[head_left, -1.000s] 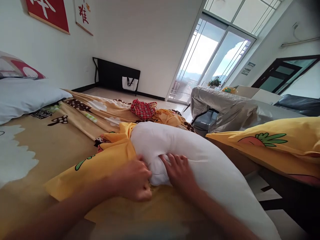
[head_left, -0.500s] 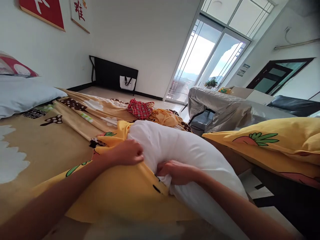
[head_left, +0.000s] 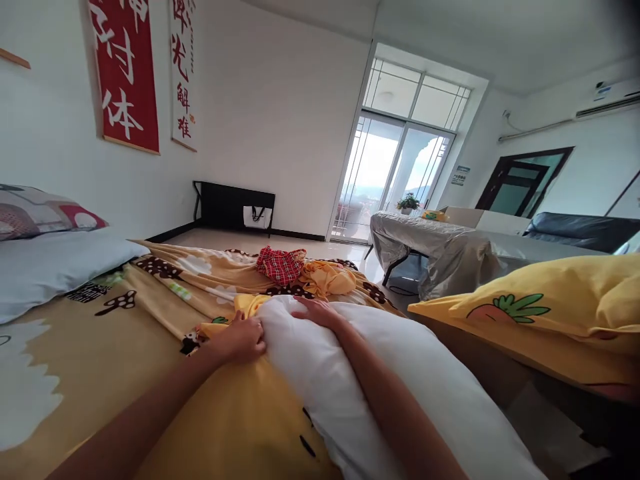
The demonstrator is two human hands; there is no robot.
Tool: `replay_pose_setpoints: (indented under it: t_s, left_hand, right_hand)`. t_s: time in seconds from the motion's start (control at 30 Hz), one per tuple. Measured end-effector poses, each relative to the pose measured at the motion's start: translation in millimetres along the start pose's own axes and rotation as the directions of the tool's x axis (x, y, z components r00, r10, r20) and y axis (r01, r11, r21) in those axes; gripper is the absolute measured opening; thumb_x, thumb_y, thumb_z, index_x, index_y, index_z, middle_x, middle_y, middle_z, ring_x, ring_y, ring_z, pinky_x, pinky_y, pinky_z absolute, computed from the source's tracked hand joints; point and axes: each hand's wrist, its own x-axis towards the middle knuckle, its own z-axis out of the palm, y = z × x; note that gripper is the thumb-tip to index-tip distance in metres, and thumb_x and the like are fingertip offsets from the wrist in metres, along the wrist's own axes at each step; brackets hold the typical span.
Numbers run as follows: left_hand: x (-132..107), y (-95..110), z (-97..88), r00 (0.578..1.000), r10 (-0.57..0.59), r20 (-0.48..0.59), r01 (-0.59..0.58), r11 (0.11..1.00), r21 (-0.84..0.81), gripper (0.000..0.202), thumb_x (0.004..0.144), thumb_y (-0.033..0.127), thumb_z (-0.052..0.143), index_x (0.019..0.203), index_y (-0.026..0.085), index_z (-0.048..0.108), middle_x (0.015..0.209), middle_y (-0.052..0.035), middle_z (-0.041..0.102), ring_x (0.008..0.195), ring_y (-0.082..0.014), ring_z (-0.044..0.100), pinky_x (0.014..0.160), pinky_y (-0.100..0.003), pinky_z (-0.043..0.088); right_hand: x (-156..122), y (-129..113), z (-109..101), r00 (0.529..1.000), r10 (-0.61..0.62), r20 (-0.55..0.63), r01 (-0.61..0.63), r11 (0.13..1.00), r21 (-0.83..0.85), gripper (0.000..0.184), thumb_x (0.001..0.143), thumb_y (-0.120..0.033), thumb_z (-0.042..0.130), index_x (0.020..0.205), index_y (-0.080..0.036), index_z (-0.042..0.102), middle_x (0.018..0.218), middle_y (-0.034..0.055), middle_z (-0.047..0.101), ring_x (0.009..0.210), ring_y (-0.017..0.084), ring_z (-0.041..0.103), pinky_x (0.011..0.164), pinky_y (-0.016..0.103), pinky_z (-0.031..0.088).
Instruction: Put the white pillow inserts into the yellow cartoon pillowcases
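A white pillow (head_left: 425, 373) lies in front of me, its left part inside a yellow pillowcase (head_left: 235, 420) printed with carrots. My left hand (head_left: 244, 339) is closed on the edge of the pillowcase, where the cloth meets the pillow. Over the far side of the pillow lies my right hand (head_left: 315, 312), its fingers stretched out flat on the white surface. Beneath them spreads a tan blanket (head_left: 150, 333) with mushroom and cloud prints.
Beyond the pillow lie a red checked cloth (head_left: 281, 265) and an orange cloth (head_left: 330, 277). A yellow carrot-print pillow (head_left: 565, 293) rests on the right. White and patterned pillows (head_left: 50, 267) lie at left. A plastic-covered table (head_left: 425, 233) stands farther back.
My right hand has left the pillowcase opening and moved up and away onto the top of the pillow, its fingers now extended. The left hand keeps its grip. The view has tilted upward.
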Motion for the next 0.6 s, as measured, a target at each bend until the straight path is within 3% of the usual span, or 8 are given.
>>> replay_pose_setpoints:
  t_s: [0.1,0.2,0.33,0.43,0.53,0.6]
  left_hand:
    - [22.6,-14.2,2.6,0.997,-0.081,-0.004,0.081,0.996,0.047,0.023,0.07,0.017,0.054,0.088,0.016,0.067,0.121,-0.0185,0.06,0.117,-0.0338,0.051,0.102,-0.055,0.029]
    - [43.5,-22.9,0.6,0.978,-0.198,-0.069,0.204,0.975,0.085,0.04,0.073,0.01,0.051,0.11,0.015,0.062,0.135,-0.0225,0.048,0.128,-0.0381,0.04,0.104,-0.06,0.023]
    - [61.3,-28.2,-10.5,0.943,-0.287,-0.166,0.303,0.95,0.077,0.037,0.087,0.01,0.035,0.117,0.012,0.056,0.119,-0.0202,0.06,0.113,-0.033,0.054,0.096,-0.056,0.035]
    - [68.6,-25.7,-23.4,0.935,-0.268,-0.233,0.288,0.956,0.054,0.03,0.088,0.011,0.037,0.108,0.013,0.059,0.107,-0.0152,0.064,0.103,-0.0292,0.06,0.088,-0.047,0.043]
    - [74.6,-11.2,-39.7,0.918,-0.24,-0.315,0.262,0.965,0.028,0.029,0.082,0.008,0.043,0.105,0.014,0.059,0.11,-0.0172,0.063,0.103,-0.03,0.06,0.08,-0.041,0.046]
    - [78.5,8.2,-50.6,0.912,-0.224,-0.344,0.243,0.97,0.012,0.032,0.08,0.008,0.046,0.108,0.014,0.057,0.104,-0.0169,0.065,0.096,-0.0293,0.063,0.074,-0.037,0.047]
  right_hand:
    - [-13.9,-4.8,2.4,0.999,-0.037,-0.004,0.037,0.998,-0.053,0.061,0.087,-0.057,0.048,0.139,-0.025,0.045,0.13,0.0107,0.059,0.119,0.028,0.053,0.101,0.041,0.035]
    - [-28.8,-16.3,-4.1,0.998,-0.061,-0.005,0.06,0.993,-0.105,0.063,0.087,-0.053,0.05,0.143,-0.026,0.038,0.127,0.0115,0.06,0.116,0.028,0.054,0.099,0.042,0.035]
    - [-46.1,-40.5,-10.1,0.986,-0.164,0.001,0.161,0.967,-0.197,0.069,0.084,-0.044,0.054,0.145,-0.021,0.033,0.118,0.014,0.062,0.107,0.028,0.058,0.089,0.038,0.041]
    - [-55.7,-63.5,-10.5,0.963,-0.27,-0.013,0.257,0.929,-0.266,0.056,0.081,-0.035,0.053,0.133,-0.018,0.045,0.105,0.012,0.066,0.095,0.026,0.061,0.079,0.035,0.044]
    - [-59.1,-86.2,-6.6,0.931,-0.364,-0.011,0.345,0.892,-0.294,0.045,0.076,-0.027,0.052,0.12,-0.016,0.053,0.095,0.0109,0.067,0.085,0.026,0.062,0.071,0.035,0.046]
    - [-55.6,-97.0,-3.2,0.908,-0.419,-0.011,0.401,0.875,-0.269,0.045,0.073,-0.023,0.055,0.117,-0.014,0.053,0.099,0.0132,0.066,0.087,0.028,0.061,0.072,0.038,0.047]
